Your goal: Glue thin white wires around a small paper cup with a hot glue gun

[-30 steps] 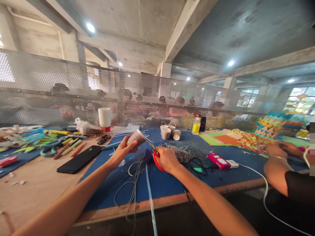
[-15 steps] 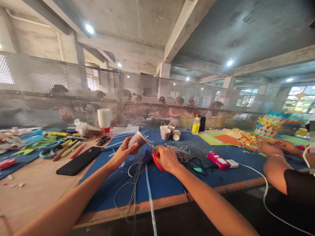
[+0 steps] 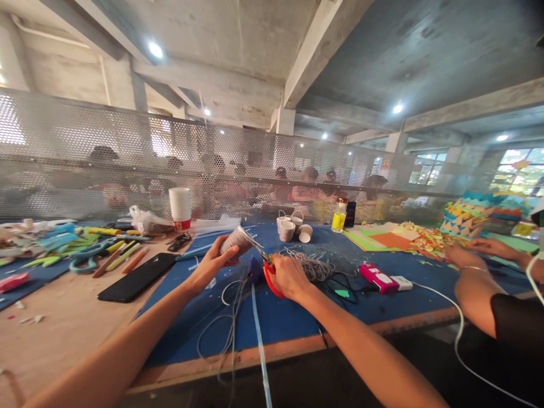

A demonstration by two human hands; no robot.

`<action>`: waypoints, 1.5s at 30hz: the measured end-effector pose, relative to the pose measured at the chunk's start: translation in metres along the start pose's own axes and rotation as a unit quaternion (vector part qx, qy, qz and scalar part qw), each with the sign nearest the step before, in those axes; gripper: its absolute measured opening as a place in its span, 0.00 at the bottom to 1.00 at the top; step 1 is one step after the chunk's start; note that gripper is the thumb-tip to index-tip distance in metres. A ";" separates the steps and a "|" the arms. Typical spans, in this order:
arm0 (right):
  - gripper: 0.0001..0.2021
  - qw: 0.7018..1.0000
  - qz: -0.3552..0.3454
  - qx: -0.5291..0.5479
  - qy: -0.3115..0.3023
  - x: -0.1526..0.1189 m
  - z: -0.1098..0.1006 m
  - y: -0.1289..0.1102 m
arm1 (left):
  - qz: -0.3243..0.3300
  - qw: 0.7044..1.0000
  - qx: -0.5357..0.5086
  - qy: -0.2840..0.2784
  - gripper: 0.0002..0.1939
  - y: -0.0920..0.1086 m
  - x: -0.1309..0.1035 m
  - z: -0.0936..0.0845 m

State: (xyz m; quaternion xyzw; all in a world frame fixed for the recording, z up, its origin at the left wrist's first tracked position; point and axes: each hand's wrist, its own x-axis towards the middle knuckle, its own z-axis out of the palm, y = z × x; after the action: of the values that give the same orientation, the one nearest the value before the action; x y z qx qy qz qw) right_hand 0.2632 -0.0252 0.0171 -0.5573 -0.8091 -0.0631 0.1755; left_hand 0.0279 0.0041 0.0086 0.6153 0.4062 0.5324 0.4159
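Note:
My left hand (image 3: 215, 262) is wrapped round a small cup covered in grey cord (image 3: 237, 240), held tilted above the blue mat (image 3: 182, 323). In my right hand (image 3: 289, 276) are red-handled scissors (image 3: 271, 279), their blades pointing up and left to the cup's rim. Whether the blades are parted I cannot make out. Grey cord (image 3: 317, 266) lies in a loose tangle just beyond my right hand, and more strands hang over the front edge. Behind it stand several small cord-wrapped cups (image 3: 287, 230), one lying on its side (image 3: 305, 233).
On the left are a black phone (image 3: 135, 277), blue-handled scissors (image 3: 89, 258) and a stack of paper cups (image 3: 180, 208). A yellow-labelled bottle (image 3: 339, 216), coloured paper (image 3: 382, 241) and a pink device (image 3: 378, 278) with a white cable lie right. A co-worker's hands (image 3: 465, 258) are at far right.
My hands, the cup and the scissors stay almost where they were. At far right, the co-worker's hands have shifted slightly.

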 end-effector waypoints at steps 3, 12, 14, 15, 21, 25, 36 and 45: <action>0.17 1.000 -0.003 -0.002 0.001 0.000 0.000 0.001 | -0.001 1.000 0.003 -0.003 0.34 -0.001 0.000 0.000; 0.16 1.000 -0.003 0.005 0.006 0.000 0.001 0.000 | 0.001 1.000 0.006 -0.005 0.34 0.001 0.000 -0.001; 0.16 1.000 -0.002 0.006 0.006 0.000 0.000 0.000 | 0.005 1.000 0.007 -0.004 0.33 -0.001 0.000 -0.001; 0.16 1.000 0.000 0.007 0.004 0.000 0.000 0.000 | 0.005 1.000 0.008 -0.002 0.33 -0.001 0.000 -0.001; 0.16 1.000 0.003 0.009 -0.005 0.000 -0.002 0.000 | 0.010 1.000 0.016 0.014 0.34 -0.001 0.000 -0.001; 0.17 1.000 0.006 0.008 -0.004 0.000 -0.001 0.000 | 0.008 1.000 0.022 0.018 0.35 0.002 -0.001 0.000; 0.17 1.000 -0.004 0.004 0.001 0.000 0.001 0.002 | 0.017 0.999 0.034 0.018 0.35 -0.005 0.004 -0.005; 0.17 1.000 0.001 0.007 0.023 0.003 0.005 0.003 | 0.024 0.997 0.072 0.019 0.33 0.003 -0.001 0.000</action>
State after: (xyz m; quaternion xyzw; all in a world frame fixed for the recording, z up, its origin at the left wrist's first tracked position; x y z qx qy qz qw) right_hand 0.2644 -0.0200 0.0136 -0.5554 -0.8047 -0.0701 0.1975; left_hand 0.0280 0.0026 0.0109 0.6431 0.4358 0.5234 0.3501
